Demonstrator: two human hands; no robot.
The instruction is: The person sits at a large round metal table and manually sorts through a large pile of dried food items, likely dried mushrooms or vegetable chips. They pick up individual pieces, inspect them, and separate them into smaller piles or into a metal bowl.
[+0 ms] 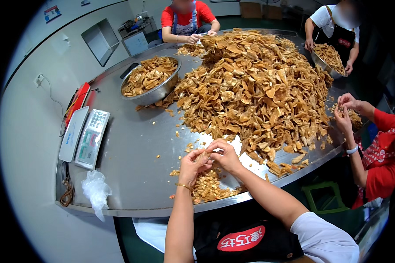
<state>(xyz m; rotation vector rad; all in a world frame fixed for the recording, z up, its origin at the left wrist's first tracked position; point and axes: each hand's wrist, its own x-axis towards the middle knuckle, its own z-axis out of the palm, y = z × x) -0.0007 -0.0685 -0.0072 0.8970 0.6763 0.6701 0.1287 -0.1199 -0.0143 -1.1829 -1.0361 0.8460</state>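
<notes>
My left hand (192,167) and my right hand (225,157) meet above the near edge of a steel-topped table (128,171). Their fingertips pinch a small tan dried piece (202,155), mostly covered by the fingers. Under my left hand spreads a small pile of pale yellow seed-like bits (207,188). Just beyond my hands rises a large heap of dried brown slices (256,88), curled and wrinkled. A few loose slices (281,168) lie near the table edge, to the right of my right forearm.
A steel basin (151,95) of slices stands left of the heap. A digital scale (92,138), a red box (77,98) and a crumpled plastic bag (96,190) line the left side. Three people sit or stand around the table; one holds another basin (327,67). A green stool (326,199) stands at right.
</notes>
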